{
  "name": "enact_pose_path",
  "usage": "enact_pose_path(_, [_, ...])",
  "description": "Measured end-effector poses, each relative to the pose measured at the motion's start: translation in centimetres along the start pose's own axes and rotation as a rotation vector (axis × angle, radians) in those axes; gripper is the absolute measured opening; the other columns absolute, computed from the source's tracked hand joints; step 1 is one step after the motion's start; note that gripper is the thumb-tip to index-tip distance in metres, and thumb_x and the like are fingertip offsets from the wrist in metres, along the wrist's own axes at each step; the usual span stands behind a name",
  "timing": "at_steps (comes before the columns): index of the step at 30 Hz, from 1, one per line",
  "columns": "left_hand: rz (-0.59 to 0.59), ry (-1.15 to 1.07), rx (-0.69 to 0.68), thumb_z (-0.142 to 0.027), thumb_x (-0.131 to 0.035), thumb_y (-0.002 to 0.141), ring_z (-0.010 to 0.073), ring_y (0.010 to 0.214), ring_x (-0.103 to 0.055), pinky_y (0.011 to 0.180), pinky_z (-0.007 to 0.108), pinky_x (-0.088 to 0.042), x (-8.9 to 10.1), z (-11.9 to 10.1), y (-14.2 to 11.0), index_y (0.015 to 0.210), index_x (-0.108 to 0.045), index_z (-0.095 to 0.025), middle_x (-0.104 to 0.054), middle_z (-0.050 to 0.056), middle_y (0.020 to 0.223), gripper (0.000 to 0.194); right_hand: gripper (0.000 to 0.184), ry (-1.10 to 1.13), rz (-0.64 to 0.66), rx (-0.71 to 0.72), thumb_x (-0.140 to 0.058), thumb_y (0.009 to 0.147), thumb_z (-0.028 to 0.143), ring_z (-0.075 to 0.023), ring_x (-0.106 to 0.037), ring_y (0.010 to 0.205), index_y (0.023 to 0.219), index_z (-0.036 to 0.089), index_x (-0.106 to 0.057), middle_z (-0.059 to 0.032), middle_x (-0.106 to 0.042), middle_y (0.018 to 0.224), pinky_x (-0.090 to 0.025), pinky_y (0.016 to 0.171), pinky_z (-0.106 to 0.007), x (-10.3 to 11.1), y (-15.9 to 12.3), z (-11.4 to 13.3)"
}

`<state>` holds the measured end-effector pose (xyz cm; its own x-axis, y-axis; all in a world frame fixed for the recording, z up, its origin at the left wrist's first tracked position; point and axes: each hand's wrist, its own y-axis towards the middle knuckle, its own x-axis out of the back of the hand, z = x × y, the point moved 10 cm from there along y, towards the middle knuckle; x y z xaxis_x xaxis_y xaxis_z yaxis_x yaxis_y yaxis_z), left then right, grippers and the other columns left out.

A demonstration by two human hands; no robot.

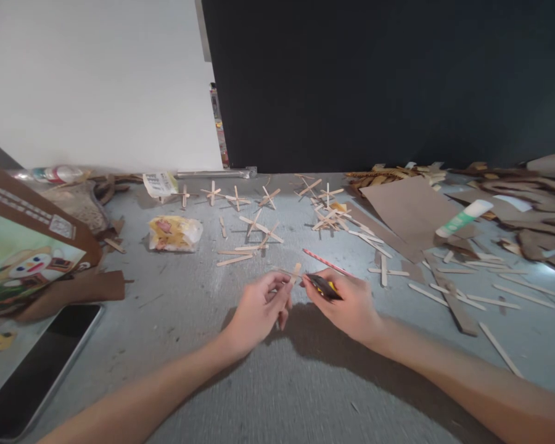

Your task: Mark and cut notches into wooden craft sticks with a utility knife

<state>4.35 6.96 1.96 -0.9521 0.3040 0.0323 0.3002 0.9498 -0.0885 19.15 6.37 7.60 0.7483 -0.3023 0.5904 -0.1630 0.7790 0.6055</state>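
Observation:
My left hand point(263, 302) pinches a small piece of wooden craft stick point(296, 271) between thumb and fingers, above the middle of the table. Close to its right, my right hand point(345, 302) is closed around a black-and-yellow utility knife point(324, 287), its tip pointing toward the craft stick. A thin red-and-white pencil point(326, 262) extends just behind the right hand; whether it touches the fingers I cannot tell. Beyond the hands, several crossed craft-stick pieces point(254, 223) stand or lie on the grey table point(277, 382). More crossed sticks are heaped in a small pile point(330, 217).
Loose craft sticks point(493, 302), a green-and-white glue stick point(465, 219) and brown cardboard point(402, 209) lie at right. To the left are a phone point(41, 370), a printed paper bag point(32, 246) and a yellow-white packet point(174, 234). A dark panel point(388, 86) borders the back.

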Motion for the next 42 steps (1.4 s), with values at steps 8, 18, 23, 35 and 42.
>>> enact_pose_path(8, [0.024,0.269,-0.009,-0.048,-0.05,0.098,0.0093,0.047,-0.052,0.048,0.022,-0.04,0.3,0.6,-0.1,0.099,-0.062,-0.019,-0.061,-0.002,0.069,0.031,0.032,0.03,0.062,-0.327,-0.058,0.093,0.05,-0.016,-0.063,0.049,0.081,0.022,-0.067,-0.0021,-0.07,0.06,-0.047,0.054,-0.026,0.6,2.1,-4.1])
enact_pose_path(18, [0.011,1.309,0.186,-0.027,-0.041,0.105,0.0288,0.082,-0.075,0.071,0.034,-0.05,3.3,-2.3,-0.4,0.122,-0.067,-0.019,-0.075,0.013,0.089,0.032,0.018,0.394,0.479,-0.738,-0.064,0.089,0.038,-0.0106,-0.051,0.038,0.082,0.021,-0.062,0.0006,-0.068,0.063,-0.037,0.034,-0.021,-4.8,0.5,-6.2])
enact_pose_path(23, [-0.069,1.425,0.256,-0.024,-0.045,0.105,0.0301,0.092,-0.075,0.078,0.037,-0.052,5.6,-4.5,-0.3,0.132,-0.061,-0.018,-0.076,0.014,0.097,0.033,0.02,0.433,0.518,-0.742,-0.066,0.09,0.036,-0.01,-0.053,0.038,0.102,0.02,-0.068,0.0018,-0.069,0.067,-0.038,0.033,-0.02,-6.2,0.3,-6.8])
enact_pose_path(35, [-0.198,1.316,0.006,-0.025,-0.054,0.096,0.0293,0.095,-0.064,0.081,0.037,-0.048,12.4,-3.9,2.5,0.082,-0.059,-0.018,-0.065,0.013,0.098,0.016,0.022,0.123,0.449,-0.464,-0.059,0.092,0.036,-0.0136,-0.048,0.038,0.099,0.018,-0.068,0.0088,-0.047,0.047,-0.033,0.043,-0.025,-3.2,2.8,-5.9])
enact_pose_path(42, [-0.18,1.275,0.046,-0.025,-0.054,0.095,0.0259,0.085,-0.062,0.08,0.035,-0.045,12.9,-3.0,2.9,0.068,-0.045,-0.023,-0.063,0.011,0.086,0.028,0.023,-0.296,0.661,-0.154,-0.05,0.103,0.035,-0.0179,-0.06,0.051,0.089,0.022,-0.064,-0.0016,-0.066,0.065,-0.03,0.048,-0.028,-1.7,0.8,-4.0])
